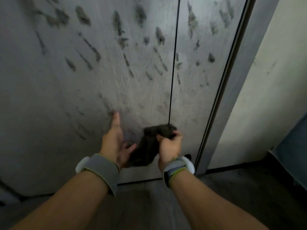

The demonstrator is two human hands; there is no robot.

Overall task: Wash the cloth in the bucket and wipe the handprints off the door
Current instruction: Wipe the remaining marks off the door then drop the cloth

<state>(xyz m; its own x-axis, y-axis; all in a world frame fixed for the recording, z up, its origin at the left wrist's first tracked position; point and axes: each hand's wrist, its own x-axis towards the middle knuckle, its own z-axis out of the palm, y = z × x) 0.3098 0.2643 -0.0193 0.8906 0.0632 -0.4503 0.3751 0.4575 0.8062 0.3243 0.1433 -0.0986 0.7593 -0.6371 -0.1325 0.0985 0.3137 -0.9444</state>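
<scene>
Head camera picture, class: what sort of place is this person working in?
Probably an indoor doorway or hallway of a home or flat. A tall grey door smeared with dark handprints sits in a frame beside a pale painted wall, with dark flooring below.

The door (99, 80) stood ahead, with handprints (119, 30) spread over its upper part, left and right of a vertical seam (173, 63). The frame (235, 80) ran along its right side, and a wall (274, 80) lay right of that. The right hand (169, 146) pressed the cloth (152, 141) to the door's lower part at the seam's foot. The left hand (114, 140) lay just left of the cloth, one fingertip against the door. The floor (141, 205) lay below.
</scene>
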